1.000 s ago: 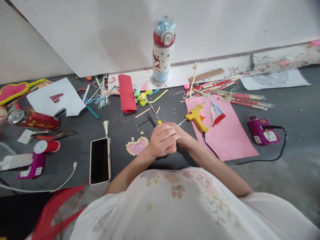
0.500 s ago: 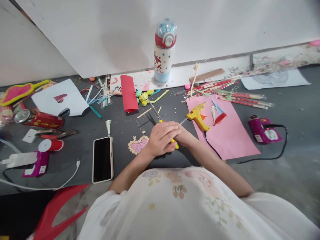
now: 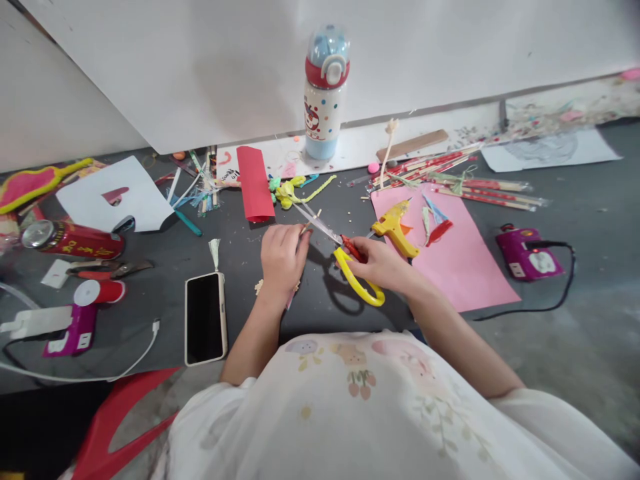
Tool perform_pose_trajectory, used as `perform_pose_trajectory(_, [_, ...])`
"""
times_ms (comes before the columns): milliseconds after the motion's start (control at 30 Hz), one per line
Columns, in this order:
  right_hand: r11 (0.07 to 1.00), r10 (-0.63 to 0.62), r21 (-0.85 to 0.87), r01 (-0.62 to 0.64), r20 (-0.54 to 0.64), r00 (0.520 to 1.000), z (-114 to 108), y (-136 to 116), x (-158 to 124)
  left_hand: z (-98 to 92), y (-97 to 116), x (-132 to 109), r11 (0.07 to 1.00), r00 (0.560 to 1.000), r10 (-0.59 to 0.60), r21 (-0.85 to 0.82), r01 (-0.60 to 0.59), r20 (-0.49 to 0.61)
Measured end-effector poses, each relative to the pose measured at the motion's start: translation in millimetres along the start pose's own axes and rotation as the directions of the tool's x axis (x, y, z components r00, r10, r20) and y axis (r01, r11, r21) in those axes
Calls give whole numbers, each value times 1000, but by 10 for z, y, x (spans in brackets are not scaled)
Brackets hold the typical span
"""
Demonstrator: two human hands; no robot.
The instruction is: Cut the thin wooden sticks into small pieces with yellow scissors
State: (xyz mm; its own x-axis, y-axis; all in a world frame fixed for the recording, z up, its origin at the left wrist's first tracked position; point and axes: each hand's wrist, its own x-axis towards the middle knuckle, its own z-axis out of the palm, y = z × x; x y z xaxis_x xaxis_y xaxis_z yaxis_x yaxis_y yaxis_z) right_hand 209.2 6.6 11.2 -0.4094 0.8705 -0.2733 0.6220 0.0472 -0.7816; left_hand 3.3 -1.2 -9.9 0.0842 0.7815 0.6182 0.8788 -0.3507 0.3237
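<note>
Head view: right hand (image 3: pixel 376 263) holds open yellow-and-red scissors (image 3: pixel 338 241)

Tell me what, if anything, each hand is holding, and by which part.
The right hand holds the scissors at the handle end. The left hand pinches a thin stick; where along its length cannot be told.

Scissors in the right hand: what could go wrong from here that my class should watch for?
1. The scissors have their blades close to the left hand, which pinches a thin stick, so a slip might nick its fingers.
2. The glue gun lies near the right hand; if hot, it could burn on a stray touch.
3. The heart piece, partly hidden by the left wrist, might get knocked.
</note>
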Motion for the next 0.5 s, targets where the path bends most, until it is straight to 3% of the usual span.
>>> perform_pose_trajectory(167, [995, -68, -82, 64, -45, 997, -14, -53, -22, -22, -16, -27, 999, 999, 27, -38, -28, -24])
perform_pose_trajectory(500, [994, -62, -91, 60, -20, 998, -67, -61, -23, -74, -12, 13, 988, 997, 64, -143, -58, 35])
